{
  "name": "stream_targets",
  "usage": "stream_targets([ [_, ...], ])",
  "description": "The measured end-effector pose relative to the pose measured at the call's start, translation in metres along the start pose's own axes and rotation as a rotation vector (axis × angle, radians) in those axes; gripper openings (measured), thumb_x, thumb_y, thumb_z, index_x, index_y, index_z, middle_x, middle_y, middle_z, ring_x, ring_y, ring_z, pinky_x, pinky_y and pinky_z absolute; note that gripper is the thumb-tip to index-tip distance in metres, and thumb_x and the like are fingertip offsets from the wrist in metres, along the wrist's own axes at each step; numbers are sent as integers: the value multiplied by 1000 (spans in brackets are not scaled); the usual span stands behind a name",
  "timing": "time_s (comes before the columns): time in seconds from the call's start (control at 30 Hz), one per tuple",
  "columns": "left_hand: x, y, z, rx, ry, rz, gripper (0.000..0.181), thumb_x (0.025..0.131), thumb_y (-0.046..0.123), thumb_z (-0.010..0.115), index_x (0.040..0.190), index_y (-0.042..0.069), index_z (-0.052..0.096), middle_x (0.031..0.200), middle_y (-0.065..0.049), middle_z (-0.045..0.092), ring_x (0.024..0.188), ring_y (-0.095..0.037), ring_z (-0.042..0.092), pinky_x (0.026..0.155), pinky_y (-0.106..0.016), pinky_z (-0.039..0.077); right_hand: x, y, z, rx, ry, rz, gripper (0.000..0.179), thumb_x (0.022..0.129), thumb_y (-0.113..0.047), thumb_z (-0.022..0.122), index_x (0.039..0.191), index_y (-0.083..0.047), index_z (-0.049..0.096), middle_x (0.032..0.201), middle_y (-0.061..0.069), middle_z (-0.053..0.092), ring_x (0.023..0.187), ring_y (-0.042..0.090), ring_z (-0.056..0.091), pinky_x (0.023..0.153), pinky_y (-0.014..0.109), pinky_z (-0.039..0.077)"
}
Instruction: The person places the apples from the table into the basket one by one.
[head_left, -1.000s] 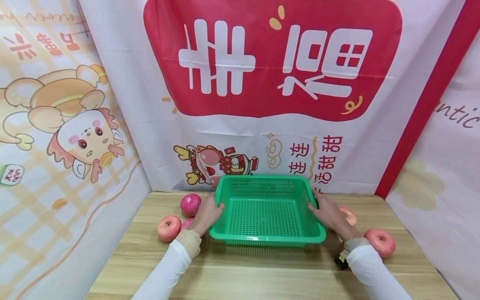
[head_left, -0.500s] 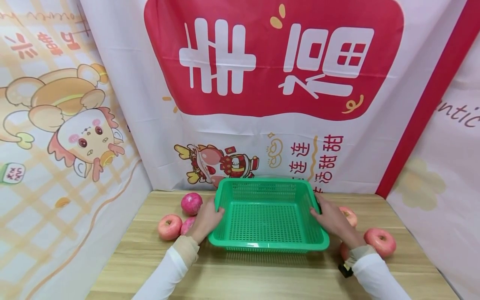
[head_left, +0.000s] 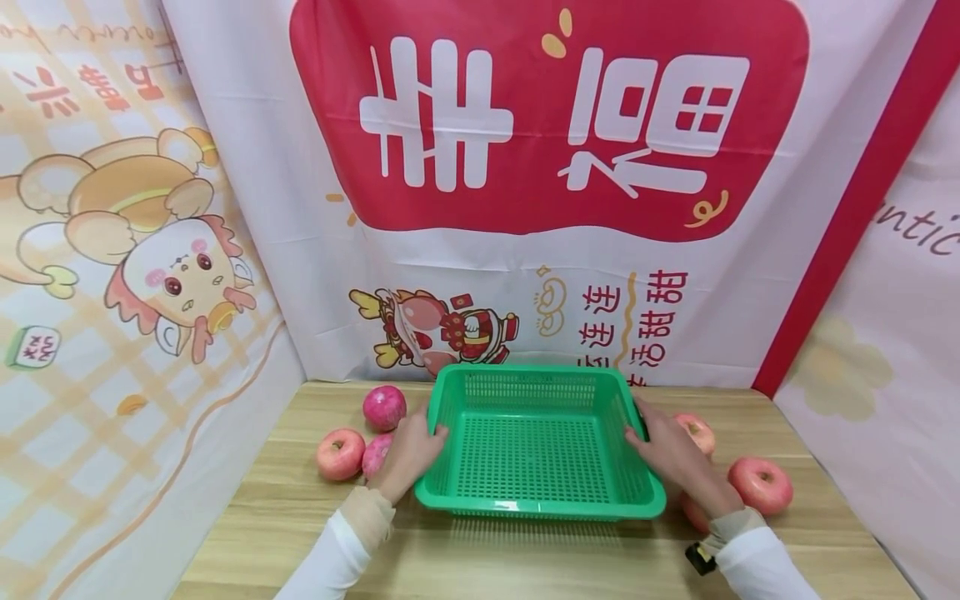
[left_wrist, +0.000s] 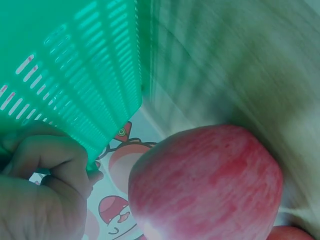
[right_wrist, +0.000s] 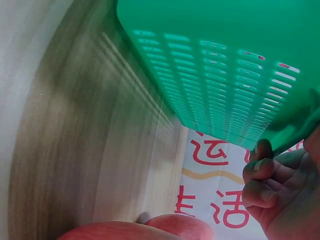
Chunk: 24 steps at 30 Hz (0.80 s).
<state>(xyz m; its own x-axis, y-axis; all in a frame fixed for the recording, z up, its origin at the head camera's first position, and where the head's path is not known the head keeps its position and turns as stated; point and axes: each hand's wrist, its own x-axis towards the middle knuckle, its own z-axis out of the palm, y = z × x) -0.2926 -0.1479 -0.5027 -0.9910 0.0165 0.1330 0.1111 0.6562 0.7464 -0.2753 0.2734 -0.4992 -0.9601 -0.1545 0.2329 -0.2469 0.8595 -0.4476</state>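
Note:
A green perforated plastic basket [head_left: 536,450] is held level by both hands at its short sides, with nothing in it. My left hand [head_left: 414,446] grips the left rim, thumb over the edge and fingers curled outside, as the left wrist view shows under the basket wall [left_wrist: 95,65]. At the opposite rim, my right hand [head_left: 663,442] holds on with its thumb inside and its curled fingers [right_wrist: 262,195] underneath. In the right wrist view the basket's wall [right_wrist: 210,75] stands close over the wooden table [right_wrist: 100,125].
Left of the basket lie a pinkish-red apple [head_left: 341,454] and two magenta round fruits [head_left: 384,407], one partly behind the left hand. Apples [head_left: 761,485] lie to the right, one partly hidden by the right forearm. A printed cloth [head_left: 555,308] hangs at the table's back edge.
Both hands have brought the basket slightly nearer to me and away from the back cloth. The fruits stay in place.

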Motion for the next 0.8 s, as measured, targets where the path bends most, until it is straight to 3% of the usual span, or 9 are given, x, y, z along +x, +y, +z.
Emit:
stream_targets([
  [0.2, -6, -1, 0, -51, 1, -29, 41, 100, 12, 64, 134, -11, 59, 109, -28, 75, 82, -25, 75, 66, -41, 66, -7, -3, -2, 11, 10, -8, 68, 103, -21, 67, 158, 8, 39, 133, 34, 66, 101, 34, 71, 86, 58, 61],
  [0.5, -10, -4, 4, -33, 29, 1, 39, 101, 13, 65, 131, -12, 61, 109, -30, 75, 83, -28, 76, 67, -42, 66, -13, -2, 1, -10, 40, -28, 67, 101, -19, 69, 155, 11, 42, 129, 35, 68, 101, 36, 72, 87, 60, 60],
  [0.8, -9, -6, 3, -4, 48, 11, 37, 102, 12, 63, 131, -12, 62, 111, -29, 74, 89, -29, 75, 74, -46, 66, -11, -2, -9, -7, -7, -42, 64, 107, -28, 64, 157, 7, 43, 129, 32, 70, 100, 35, 74, 84, 59, 61],
])
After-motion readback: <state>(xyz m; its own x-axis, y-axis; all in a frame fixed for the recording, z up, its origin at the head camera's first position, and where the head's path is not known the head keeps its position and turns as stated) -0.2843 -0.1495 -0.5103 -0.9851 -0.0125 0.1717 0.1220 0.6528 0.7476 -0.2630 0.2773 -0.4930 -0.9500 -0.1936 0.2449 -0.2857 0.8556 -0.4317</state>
